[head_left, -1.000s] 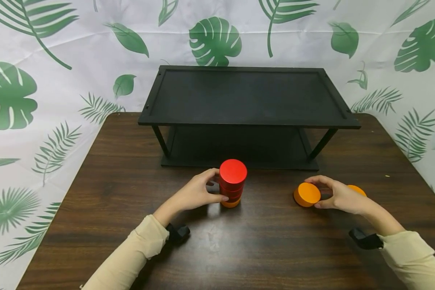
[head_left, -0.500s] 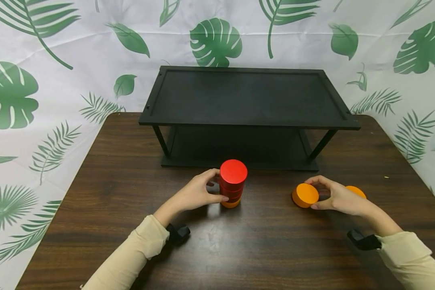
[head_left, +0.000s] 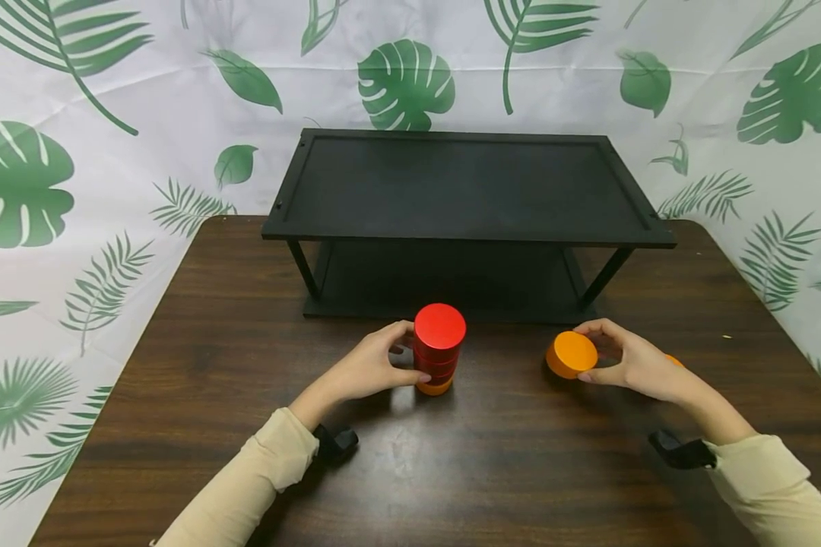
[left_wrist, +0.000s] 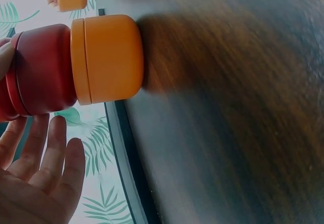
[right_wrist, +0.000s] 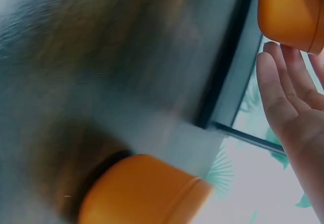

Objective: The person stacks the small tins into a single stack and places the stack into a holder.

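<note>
My left hand (head_left: pixel 372 366) grips a stack of round lidded jars from its left side, thumb near, fingers behind. The upper part of the stack is red (head_left: pixel 440 328). Its bottom jar is orange (left_wrist: pixel 109 59) and stands upright on the table. With thumb and fingers, my right hand (head_left: pixel 639 366) holds another orange jar (head_left: pixel 572 355), raised off the tabletop. Part of that jar (right_wrist: pixel 289 11) also shows in the right wrist view. A further orange jar (right_wrist: pixel 144 191) stands on the table, mostly hidden behind the right hand in the head view.
A black two-tier shelf (head_left: pixel 451 186) stands at the back of the dark wooden table (head_left: pixel 417 471), just beyond the red stack. Behind it hangs a white cloth (head_left: pixel 465 45) with green leaves.
My right hand has raised its orange jar and shifted it slightly left, away from the other orange jar. The left hand keeps its grip on the stack, which has not moved.
</note>
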Motion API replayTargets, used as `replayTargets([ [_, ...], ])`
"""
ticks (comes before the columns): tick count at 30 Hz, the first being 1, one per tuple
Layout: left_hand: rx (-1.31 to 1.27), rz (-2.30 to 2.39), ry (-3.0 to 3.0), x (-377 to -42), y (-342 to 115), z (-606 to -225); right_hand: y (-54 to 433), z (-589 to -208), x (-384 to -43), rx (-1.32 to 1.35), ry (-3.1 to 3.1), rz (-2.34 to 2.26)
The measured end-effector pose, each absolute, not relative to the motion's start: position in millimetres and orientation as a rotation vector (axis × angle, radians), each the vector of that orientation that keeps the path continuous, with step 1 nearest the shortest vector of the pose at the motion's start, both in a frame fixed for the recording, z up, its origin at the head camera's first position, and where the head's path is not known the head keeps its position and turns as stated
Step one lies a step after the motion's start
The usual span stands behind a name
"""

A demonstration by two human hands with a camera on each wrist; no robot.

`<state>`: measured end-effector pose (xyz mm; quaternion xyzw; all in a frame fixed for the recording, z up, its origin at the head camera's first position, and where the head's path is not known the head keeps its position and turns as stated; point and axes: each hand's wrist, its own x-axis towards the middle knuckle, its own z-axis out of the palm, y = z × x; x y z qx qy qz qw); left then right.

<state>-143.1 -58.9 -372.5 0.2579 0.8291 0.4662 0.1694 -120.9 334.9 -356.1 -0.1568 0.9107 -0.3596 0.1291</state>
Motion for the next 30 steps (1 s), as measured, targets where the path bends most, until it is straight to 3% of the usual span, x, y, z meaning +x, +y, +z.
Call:
replayTargets([
  [18, 0.722, 1.325, 2.337, -143, -60, -370, 294, -308, -129, -0.384, 2.749, -1.144],
  [30, 0.710, 1.335, 2.335, -143, -60, -372, 249, -288, -132, -0.474, 2.754, -1.326],
])
